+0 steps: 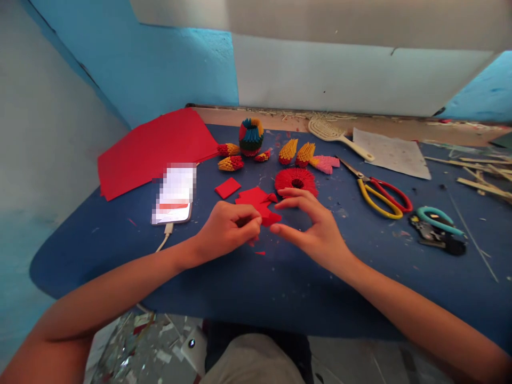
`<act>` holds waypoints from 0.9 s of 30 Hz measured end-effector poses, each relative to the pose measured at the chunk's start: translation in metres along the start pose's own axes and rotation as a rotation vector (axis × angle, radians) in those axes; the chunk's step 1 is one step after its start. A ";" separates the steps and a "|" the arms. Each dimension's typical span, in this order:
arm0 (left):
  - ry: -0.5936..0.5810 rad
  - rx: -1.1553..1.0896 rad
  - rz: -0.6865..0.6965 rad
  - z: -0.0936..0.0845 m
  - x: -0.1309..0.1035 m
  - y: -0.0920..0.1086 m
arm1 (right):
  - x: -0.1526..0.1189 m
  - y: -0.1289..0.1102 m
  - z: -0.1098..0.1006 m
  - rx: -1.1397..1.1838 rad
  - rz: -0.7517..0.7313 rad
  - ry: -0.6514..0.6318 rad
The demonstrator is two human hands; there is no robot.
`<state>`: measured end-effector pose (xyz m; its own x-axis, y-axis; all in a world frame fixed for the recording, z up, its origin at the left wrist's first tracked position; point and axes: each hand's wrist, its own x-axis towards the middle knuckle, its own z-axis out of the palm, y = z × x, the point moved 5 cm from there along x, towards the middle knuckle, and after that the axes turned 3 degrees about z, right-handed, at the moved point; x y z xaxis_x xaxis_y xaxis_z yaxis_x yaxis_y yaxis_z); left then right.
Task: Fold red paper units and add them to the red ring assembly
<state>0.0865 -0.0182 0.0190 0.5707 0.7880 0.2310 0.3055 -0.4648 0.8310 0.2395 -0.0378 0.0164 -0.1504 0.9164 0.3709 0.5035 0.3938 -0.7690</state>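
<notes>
One head-worn camera looks forward and down, close over the blue table (100,234).

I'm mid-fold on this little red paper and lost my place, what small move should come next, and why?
Probably press the crease flat. The left hand pinches the small red paper piece by one end, and the right hand has a fingertip on its other edge, so the piece is steadied from both sides.
</notes>
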 end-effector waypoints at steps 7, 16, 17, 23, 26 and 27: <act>-0.001 -0.108 0.001 0.000 0.001 -0.001 | -0.003 0.001 0.003 0.138 0.068 -0.012; -0.069 -0.181 -0.071 0.008 -0.001 -0.009 | -0.004 0.004 0.007 0.082 0.029 -0.049; -0.070 -0.183 -0.075 0.008 -0.001 -0.009 | -0.004 0.004 0.007 0.077 0.027 -0.043; -0.126 -0.060 0.011 0.006 0.000 -0.003 | -0.005 0.000 0.006 0.139 0.022 -0.064; -0.108 0.039 0.148 0.003 0.001 0.006 | -0.005 0.001 0.006 0.259 0.073 -0.087; -0.086 0.072 0.187 0.001 0.000 0.009 | -0.005 0.003 0.007 0.309 0.101 -0.098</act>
<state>0.0905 -0.0226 0.0260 0.6845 0.6496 0.3310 0.2405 -0.6298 0.7386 0.2358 -0.0410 0.0091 -0.2013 0.9485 0.2446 0.2408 0.2900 -0.9263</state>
